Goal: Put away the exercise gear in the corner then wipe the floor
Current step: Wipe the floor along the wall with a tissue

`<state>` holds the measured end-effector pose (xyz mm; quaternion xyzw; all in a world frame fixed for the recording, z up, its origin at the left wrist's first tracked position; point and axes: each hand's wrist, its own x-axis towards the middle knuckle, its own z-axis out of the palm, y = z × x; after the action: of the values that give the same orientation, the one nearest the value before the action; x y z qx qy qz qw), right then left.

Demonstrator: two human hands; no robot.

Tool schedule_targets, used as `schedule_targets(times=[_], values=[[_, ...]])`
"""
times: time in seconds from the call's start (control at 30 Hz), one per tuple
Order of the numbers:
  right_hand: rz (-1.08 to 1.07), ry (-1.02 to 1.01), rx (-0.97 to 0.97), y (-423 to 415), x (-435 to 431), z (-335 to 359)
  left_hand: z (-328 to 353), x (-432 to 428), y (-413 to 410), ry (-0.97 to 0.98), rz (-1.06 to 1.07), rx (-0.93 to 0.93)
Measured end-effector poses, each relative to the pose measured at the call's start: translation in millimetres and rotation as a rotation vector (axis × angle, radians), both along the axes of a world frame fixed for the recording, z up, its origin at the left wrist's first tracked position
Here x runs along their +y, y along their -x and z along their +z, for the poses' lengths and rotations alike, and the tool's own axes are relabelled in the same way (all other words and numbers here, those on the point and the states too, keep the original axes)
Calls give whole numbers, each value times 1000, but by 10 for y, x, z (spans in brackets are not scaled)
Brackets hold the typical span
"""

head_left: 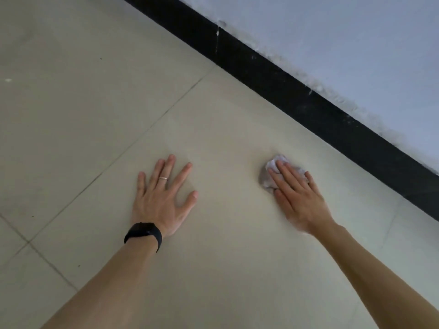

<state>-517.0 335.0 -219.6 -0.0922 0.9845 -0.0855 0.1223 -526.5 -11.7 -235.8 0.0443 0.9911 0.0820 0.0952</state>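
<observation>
Fingers [288, 178] of right hand [300, 200] press straight on rag [267, 179] near skirting [308, 100]; left hand [161, 198] splays on open floor [83, 103].

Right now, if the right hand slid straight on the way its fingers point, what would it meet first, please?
The right hand, pressing the cloth, faces bare floor, then most likely meets the black skirting board first.

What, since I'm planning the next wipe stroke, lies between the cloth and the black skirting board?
Nothing visible. The right hand presses the cloth flat on the floor, and only bare tile runs from it to the skirting board.
</observation>
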Motion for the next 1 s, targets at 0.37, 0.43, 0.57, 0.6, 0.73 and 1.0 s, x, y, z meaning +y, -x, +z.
schedule_targets(times=[0.37, 0.43, 0.57, 0.6, 0.73, 1.0], values=[[175, 34, -65, 875, -903, 94, -33, -19, -2, -77, 9, 41], [161, 18, -54, 1141, -669, 83, -42, -5, -5, -82, 34, 36], [-412, 56, -95, 1556, -797, 80, -27, 7, 0, -90, 54, 55], [-420, 47, -96, 1517, -1016, 86, -18, 7, 7, -100, 53, 53], [182, 52, -109, 1008, -1534, 56, 8, 3, 12, -140, 67, 44], [-152, -67, -147, 2137, -1263, 83, -35, -31, -5, -184, 83, 97]])
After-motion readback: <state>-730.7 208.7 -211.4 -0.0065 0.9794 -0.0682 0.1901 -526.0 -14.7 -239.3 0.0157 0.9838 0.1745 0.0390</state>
